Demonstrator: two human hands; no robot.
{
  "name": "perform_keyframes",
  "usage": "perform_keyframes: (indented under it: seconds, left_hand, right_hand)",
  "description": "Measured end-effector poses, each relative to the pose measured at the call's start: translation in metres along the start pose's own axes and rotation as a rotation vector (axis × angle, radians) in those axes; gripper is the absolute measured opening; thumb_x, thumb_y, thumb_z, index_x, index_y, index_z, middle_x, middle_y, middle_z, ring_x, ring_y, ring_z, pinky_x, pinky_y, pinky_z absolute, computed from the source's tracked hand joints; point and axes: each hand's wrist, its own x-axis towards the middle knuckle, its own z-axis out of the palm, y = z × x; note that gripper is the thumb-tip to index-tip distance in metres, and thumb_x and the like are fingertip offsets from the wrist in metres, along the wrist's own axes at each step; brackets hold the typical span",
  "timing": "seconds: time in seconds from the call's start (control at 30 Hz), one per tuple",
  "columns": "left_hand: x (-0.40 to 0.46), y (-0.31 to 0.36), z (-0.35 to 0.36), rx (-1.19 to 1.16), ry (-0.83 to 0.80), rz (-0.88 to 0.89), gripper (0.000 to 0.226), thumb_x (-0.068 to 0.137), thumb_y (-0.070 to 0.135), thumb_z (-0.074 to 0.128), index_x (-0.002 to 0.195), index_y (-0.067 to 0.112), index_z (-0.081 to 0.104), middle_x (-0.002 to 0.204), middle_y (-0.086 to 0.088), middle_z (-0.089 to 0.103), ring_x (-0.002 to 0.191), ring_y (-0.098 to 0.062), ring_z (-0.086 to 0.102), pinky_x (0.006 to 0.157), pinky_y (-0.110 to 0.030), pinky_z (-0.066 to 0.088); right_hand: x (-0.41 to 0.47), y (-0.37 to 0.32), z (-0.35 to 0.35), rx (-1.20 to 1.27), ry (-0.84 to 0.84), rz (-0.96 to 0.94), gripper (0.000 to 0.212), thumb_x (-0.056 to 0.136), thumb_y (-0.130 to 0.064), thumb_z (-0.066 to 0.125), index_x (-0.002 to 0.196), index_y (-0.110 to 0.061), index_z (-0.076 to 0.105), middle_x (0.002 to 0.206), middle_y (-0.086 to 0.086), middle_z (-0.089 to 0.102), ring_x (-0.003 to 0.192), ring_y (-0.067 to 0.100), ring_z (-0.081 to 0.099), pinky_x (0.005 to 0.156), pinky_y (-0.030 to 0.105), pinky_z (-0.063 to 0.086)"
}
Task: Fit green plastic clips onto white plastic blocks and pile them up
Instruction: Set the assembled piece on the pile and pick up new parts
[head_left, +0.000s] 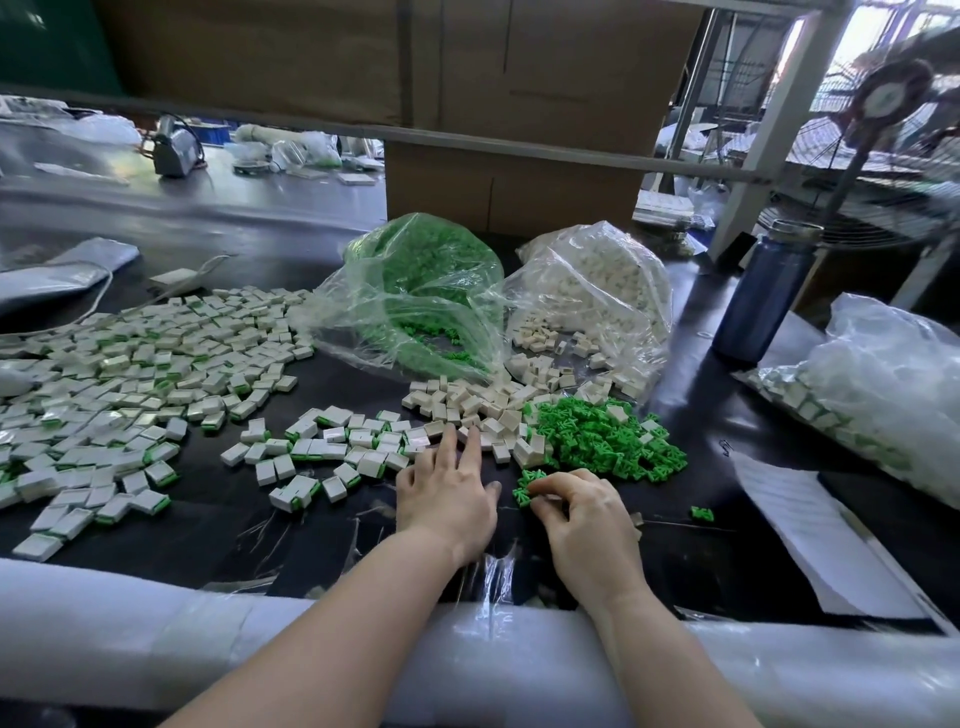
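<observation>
Left hand (447, 493) flat, fingers straight on white blocks (467, 405). Right hand (582, 512) curled, apparently pinching green clip (524, 491). Green bag (415, 306), white bag (592, 296) behind; bottle (763, 291) right.

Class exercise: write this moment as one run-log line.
left hand: open, fingers reaching white blocks | right hand: pinching green clips | finished pile: left on table
</observation>
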Motion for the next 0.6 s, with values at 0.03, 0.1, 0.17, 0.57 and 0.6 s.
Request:
perform_keyframes:
  seconds: [0.03, 0.1, 0.17, 0.57, 0.6]
  left_hand:
    - [0.003, 0.000, -0.002, 0.001, -0.014, -0.004, 0.064, 0.097, 0.047, 0.029, 0.148, 0.028, -0.005, 0.158, 0.003, -0.009, 0.140, -0.027, 0.008, 0.112, -0.043, 0.011]
    - [0.006, -0.002, -0.003, -0.009, -0.027, 0.004, 0.063, 0.097, 0.048, 0.029, 0.148, 0.029, -0.004, 0.157, 0.006, -0.007, 0.138, -0.026, 0.011, 0.110, -0.044, 0.014]
    - [0.005, -0.004, -0.002, -0.031, 0.016, 0.027, 0.061, 0.097, 0.047, 0.030, 0.148, 0.030, 0.003, 0.157, 0.011, 0.002, 0.135, -0.023, 0.015, 0.108, -0.042, 0.017]
    - [-0.009, -0.002, -0.005, -0.424, 0.259, 0.173, 0.010, 0.083, 0.021, 0.068, 0.092, 0.022, 0.063, 0.097, 0.007, 0.061, 0.095, -0.015, 0.054, 0.090, -0.036, 0.045]
    - [-0.010, -0.001, -0.006, -0.430, 0.249, 0.172, 0.010, 0.083, 0.019, 0.068, 0.091, 0.021, 0.062, 0.096, 0.006, 0.061, 0.094, -0.016, 0.055, 0.089, -0.036, 0.046]
  right_hand:
    - [0.000, 0.000, 0.000, 0.001, 0.002, 0.004, 0.015, 0.088, -0.015, 0.061, 0.099, -0.019, 0.071, 0.097, -0.005, 0.063, 0.098, 0.015, 0.049, 0.080, 0.011, 0.028]
    - [0.001, 0.001, 0.000, 0.006, 0.006, 0.012, 0.016, 0.088, -0.014, 0.061, 0.100, -0.019, 0.071, 0.098, -0.004, 0.064, 0.098, 0.015, 0.050, 0.079, 0.010, 0.028]
    - [0.001, 0.002, 0.001, 0.009, 0.009, 0.019, 0.016, 0.088, -0.015, 0.060, 0.100, -0.019, 0.071, 0.098, -0.005, 0.064, 0.099, 0.015, 0.051, 0.079, 0.011, 0.028]
    - [0.001, 0.000, -0.002, -0.019, 0.035, 0.039, 0.023, 0.086, -0.010, 0.060, 0.104, -0.021, 0.068, 0.105, -0.008, 0.062, 0.104, 0.013, 0.050, 0.082, 0.010, 0.028]
    - [0.000, 0.000, -0.002, -0.031, 0.029, 0.019, 0.025, 0.085, -0.010, 0.061, 0.106, -0.022, 0.068, 0.108, -0.008, 0.060, 0.106, 0.013, 0.049, 0.086, 0.012, 0.030]
